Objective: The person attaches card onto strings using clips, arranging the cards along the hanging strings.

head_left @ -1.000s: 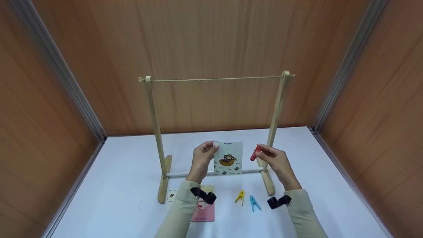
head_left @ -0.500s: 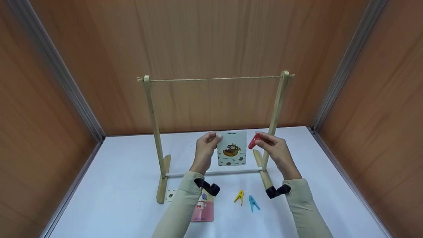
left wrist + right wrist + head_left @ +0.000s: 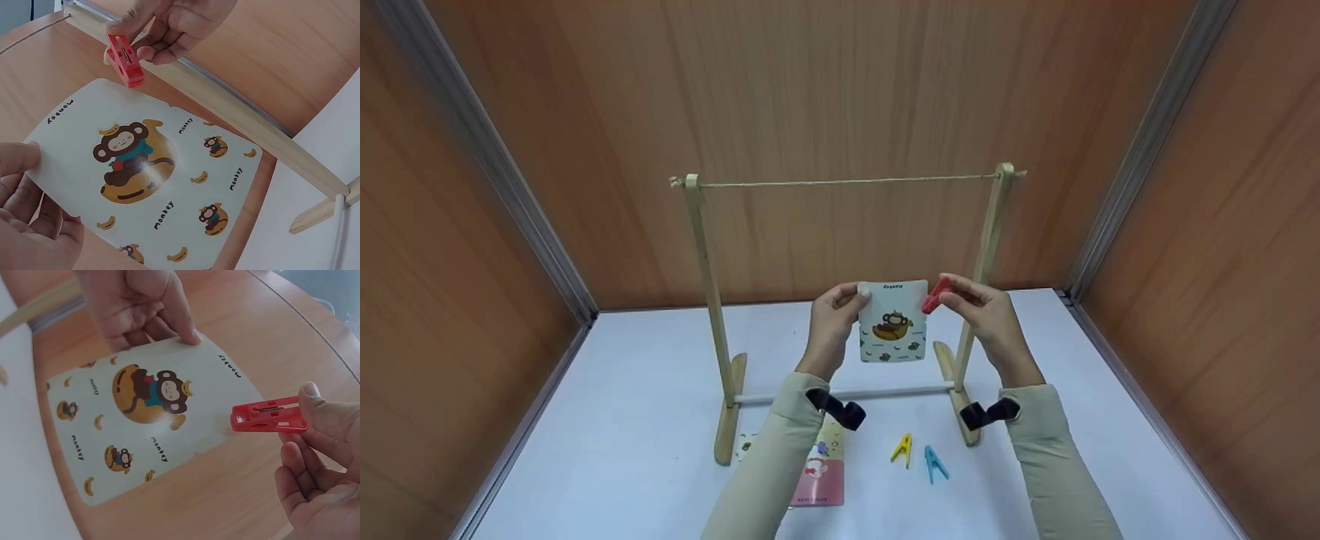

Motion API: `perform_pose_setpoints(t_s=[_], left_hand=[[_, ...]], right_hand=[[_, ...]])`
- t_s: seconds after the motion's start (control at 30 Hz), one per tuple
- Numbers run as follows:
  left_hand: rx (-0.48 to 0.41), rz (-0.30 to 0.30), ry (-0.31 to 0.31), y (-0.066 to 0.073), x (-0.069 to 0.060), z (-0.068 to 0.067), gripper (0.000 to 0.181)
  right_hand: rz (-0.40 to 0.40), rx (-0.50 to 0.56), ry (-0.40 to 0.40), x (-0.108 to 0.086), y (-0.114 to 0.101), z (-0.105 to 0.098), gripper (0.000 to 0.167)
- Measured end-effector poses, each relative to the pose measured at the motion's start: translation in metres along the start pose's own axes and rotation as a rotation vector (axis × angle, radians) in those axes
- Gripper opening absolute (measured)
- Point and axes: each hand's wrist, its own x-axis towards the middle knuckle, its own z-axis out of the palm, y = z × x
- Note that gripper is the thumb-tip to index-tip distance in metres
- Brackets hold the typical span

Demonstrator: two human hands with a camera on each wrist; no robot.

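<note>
My left hand [image 3: 831,324] pinches the upper left edge of a pale green card [image 3: 893,322] printed with a monkey on a banana. The card is held upright in the air, below the string [image 3: 840,182] of a wooden rack. To its right, my right hand [image 3: 987,319] pinches a red clothespin [image 3: 936,295] between thumb and fingers. In the right wrist view the clothespin [image 3: 269,415] is gripped at its handle end, its nose towards the card [image 3: 140,416]. Whether clothespin and card touch, I cannot tell.
A yellow clothespin [image 3: 902,450] and a blue clothespin [image 3: 936,463] lie on the white table [image 3: 622,420]. A pink and yellow card [image 3: 821,480] and another small card [image 3: 745,442] lie partly under my left arm. Rack posts [image 3: 709,292] stand either side; wood panels enclose the table.
Both hands have risen and moved away from me, bringing the monkey card up and slightly right. The red clothespin has come closer to the card's right edge.
</note>
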Motion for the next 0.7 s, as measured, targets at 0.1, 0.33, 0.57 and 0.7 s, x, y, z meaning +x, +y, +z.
perform_pose_setpoints(t_s=[0.1, 0.33, 0.57, 0.7], left_hand=[[0.002, 0.017, -0.011, 0.006, 0.002, 0.003, 0.025], [0.01, 0.052, -0.04, 0.021, 0.007, 0.011, 0.024], [0.004, 0.055, -0.043, 0.032, 0.011, 0.017, 0.025], [-0.013, 0.054, -0.05, 0.038, 0.015, 0.021, 0.025]], right_hand=[[-0.023, 0.009, 0.01, 0.003, -0.006, -0.002, 0.054], [-0.053, 0.048, 0.021, 0.008, -0.018, -0.006, 0.055], [-0.069, 0.048, 0.085, 0.011, -0.027, -0.005, 0.052], [-0.121, 0.07, 0.118, 0.014, -0.033, -0.005, 0.048]])
